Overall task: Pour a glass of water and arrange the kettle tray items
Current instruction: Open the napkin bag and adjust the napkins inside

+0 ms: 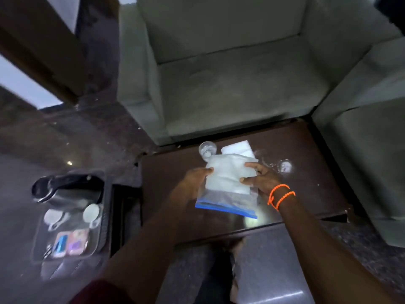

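Observation:
Both hands hold a clear zip bag (228,187) with a blue seal strip and white folded cloth inside, above a dark brown table (171,178). My left hand (195,181) grips its left edge; my right hand (260,178), with orange cords at the wrist, grips its right edge. Behind the bag stands a clear glass (207,149), next to a white napkin (237,148). On the floor at the left lies a black tray (105,216) holding a dark kettle (63,189), two white cups (91,212) and coloured sachets (71,241).
A pale green armchair (236,84) stands right behind the table, and another cushioned seat (368,150) sits at the right. A wet shiny patch (285,166) marks the table's right side. Dark polished stone floor (65,139) lies to the left, with a wooden door frame (43,53) beyond.

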`<act>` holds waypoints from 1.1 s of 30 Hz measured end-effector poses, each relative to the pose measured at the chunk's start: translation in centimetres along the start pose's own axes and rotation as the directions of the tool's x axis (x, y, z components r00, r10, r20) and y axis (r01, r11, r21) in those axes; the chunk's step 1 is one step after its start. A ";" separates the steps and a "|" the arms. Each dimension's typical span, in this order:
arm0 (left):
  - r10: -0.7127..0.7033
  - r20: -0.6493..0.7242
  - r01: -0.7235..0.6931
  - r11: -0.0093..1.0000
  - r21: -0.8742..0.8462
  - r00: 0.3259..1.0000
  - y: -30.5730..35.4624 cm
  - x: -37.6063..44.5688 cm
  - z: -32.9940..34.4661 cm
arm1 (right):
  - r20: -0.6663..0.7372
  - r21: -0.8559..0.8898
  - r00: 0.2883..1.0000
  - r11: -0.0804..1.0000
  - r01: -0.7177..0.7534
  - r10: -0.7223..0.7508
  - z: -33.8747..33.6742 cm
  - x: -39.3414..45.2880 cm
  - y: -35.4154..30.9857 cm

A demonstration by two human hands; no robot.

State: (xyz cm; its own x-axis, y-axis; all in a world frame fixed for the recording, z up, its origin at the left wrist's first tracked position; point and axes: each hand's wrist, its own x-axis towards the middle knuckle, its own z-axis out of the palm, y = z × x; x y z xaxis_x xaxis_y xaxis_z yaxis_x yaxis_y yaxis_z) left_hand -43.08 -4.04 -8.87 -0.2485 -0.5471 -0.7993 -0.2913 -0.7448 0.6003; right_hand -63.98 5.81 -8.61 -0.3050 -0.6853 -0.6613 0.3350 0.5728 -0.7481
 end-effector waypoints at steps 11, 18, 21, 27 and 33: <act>-0.063 -0.296 0.003 0.980 -0.199 0.953 -7.6 -11.5 -20.6 | 0.221 -0.124 0.964 0.985 -0.119 0.145 21.0 -8.4 3.8; -0.120 -0.492 -0.004 0.970 -0.244 0.862 -15.4 -16.1 -35.1 | 0.250 -0.324 0.945 0.938 -0.124 0.211 35.2 -11.0 10.4; -0.128 -0.516 -0.007 0.968 -0.251 0.847 -18.0 -17.6 -40.6 | 0.255 -0.408 0.946 0.909 -0.083 0.201 41.3 -11.6 12.5; 0.017 -0.672 0.026 0.998 0.054 0.741 -19.6 -17.6 -49.4 | 0.274 -0.529 0.956 0.846 0.062 0.101 51.0 -10.2 15.0; 0.165 -0.683 0.112 0.933 0.342 0.711 -18.3 -12.9 -52.8 | 0.272 -0.662 0.960 0.736 0.141 0.060 55.2 -7.1 16.8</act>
State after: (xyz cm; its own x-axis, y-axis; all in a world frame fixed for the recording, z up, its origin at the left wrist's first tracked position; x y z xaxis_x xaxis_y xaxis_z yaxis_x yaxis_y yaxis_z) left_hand 14.20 -3.54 -10.88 0.4064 -0.7732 -0.4868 -0.6153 -0.6255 0.4798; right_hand -6.99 -4.51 -13.48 -0.0305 -0.7460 -0.6653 -0.3868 0.6226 -0.6803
